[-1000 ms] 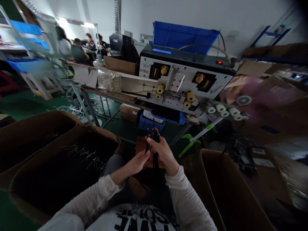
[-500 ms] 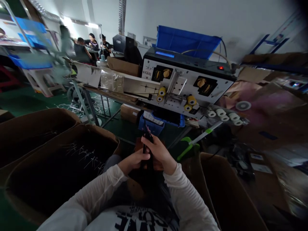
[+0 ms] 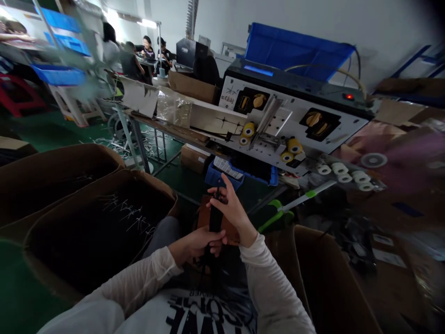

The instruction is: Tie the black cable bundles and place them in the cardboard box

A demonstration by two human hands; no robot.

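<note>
A bundle of black wires (image 3: 215, 218) stands upright in front of my chest. My left hand (image 3: 200, 241) is wrapped round its lower part. My right hand (image 3: 231, 208) is closed round its upper end, fingers pinching near the tips. Both sleeves are pale. The bundle's bottom end is hidden between my arms.
Two large cardboard boxes (image 3: 104, 218) with dark wires stand at my left, another box (image 3: 333, 283) at my right. Ahead is a wire-cutting machine (image 3: 295, 125) with yellow rollers, a blue bin (image 3: 239, 174) under it and a blue crate (image 3: 295, 48) behind. Several people sit at the far left.
My right hand has slid up the bundle while my left hand dropped lower on it. The loose wire tips are now gathered into a tight bundle. The view shifted slightly left.
</note>
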